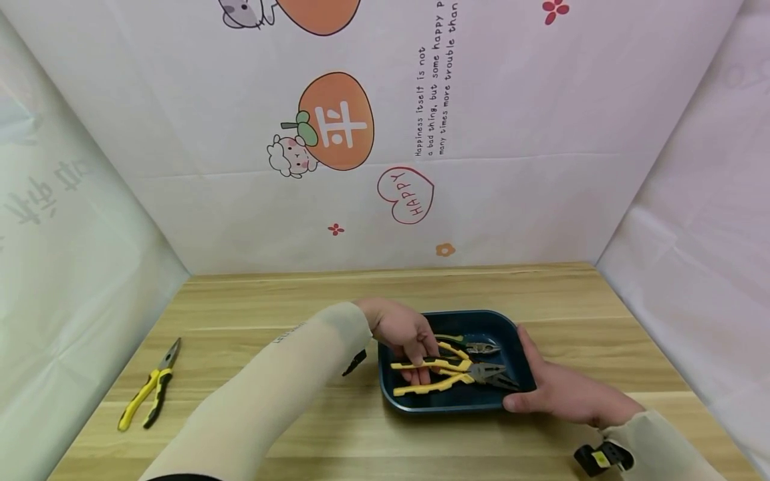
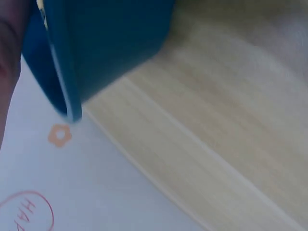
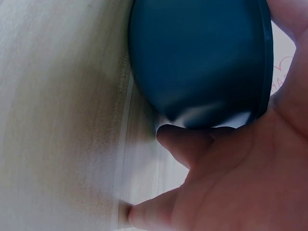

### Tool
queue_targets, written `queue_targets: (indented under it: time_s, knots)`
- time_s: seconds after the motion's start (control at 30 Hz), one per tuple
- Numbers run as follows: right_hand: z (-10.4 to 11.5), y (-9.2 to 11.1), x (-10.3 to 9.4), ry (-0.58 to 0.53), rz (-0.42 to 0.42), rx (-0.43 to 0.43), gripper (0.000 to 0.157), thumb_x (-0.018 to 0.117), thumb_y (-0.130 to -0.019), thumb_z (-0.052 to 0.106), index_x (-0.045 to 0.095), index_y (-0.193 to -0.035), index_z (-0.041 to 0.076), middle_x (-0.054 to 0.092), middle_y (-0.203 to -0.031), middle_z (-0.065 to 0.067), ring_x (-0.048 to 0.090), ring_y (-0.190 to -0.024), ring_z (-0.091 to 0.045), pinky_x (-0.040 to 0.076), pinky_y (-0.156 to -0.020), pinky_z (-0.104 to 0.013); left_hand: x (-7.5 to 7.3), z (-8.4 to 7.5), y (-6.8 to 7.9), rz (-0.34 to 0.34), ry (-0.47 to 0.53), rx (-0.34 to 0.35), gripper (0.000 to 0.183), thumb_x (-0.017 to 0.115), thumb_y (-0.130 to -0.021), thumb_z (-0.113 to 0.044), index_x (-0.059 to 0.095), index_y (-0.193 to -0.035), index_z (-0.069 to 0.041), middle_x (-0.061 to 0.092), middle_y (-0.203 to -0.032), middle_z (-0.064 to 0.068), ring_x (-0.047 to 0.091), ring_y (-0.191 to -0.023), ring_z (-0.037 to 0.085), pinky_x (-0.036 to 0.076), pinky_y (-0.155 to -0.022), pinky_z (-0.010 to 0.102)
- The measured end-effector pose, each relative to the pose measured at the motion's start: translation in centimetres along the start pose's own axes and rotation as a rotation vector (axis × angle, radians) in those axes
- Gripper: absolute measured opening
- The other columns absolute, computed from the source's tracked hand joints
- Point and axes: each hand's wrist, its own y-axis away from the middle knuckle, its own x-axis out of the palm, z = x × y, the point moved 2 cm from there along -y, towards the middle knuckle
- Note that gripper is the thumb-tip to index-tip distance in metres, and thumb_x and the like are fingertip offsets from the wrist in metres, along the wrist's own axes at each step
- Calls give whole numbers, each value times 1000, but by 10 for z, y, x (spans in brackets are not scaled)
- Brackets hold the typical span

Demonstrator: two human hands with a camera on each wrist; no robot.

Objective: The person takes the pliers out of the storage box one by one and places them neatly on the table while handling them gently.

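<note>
A dark blue box (image 1: pixel 448 409) with rounded corners sits on the table, holding several pliers. In the head view my left hand (image 1: pixel 402 329) reaches over its left side and grips a handle of the yellow-and-black pliers (image 1: pixel 493 375), whose grey jaws point right. Another pair of pliers (image 1: pixel 482 348) lies behind them in the box. At the box's right end, my right hand (image 1: pixel 550 387) holds the corner, thumb at the near side and fingers along the end. From the right wrist, that hand's fingers (image 3: pixel 180 144) show against the outer wall of the box (image 3: pixel 202 57).
Long-nose pliers (image 1: pixel 158 384) with yellow-and-black handles lie on the wooden table (image 1: pixel 325 427) at the left. A white printed sheet (image 1: pixel 511 200) stands behind the table, and pale sheets hang on both sides.
</note>
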Motion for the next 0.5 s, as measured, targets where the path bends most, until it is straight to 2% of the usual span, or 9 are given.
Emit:
queue_targets:
  time_s: [0.27,0.4,0.5]
  knots:
    - [-2,0,1,0,-1,-16,125,75,-89,43,-27,-153,10,13,-152,-42,37,-133,-51,31,-104,-65,-15,6,23,-4,55,77,34,43,-103,5,52,-136,11,69,-109,26,70,-94,27,54,-89,41]
    - [-4,-1,1,1,2,-18,124,74,-90,43,-28,-153,11,11,-153,-42,36,-133,-52,31,-104,-65,-20,10,34,-5,87,152,31,44,-103,6,55,-130,15,68,-111,25,69,-97,27,53,-92,43]
    - [-5,-1,1,6,6,-16,124,74,-90,44,-28,-153,12,10,-153,-41,36,-133,-52,31,-104,-65,-22,17,41,-38,103,201,28,47,-103,4,59,-127,11,69,-112,23,69,-97,27,53,-92,44]
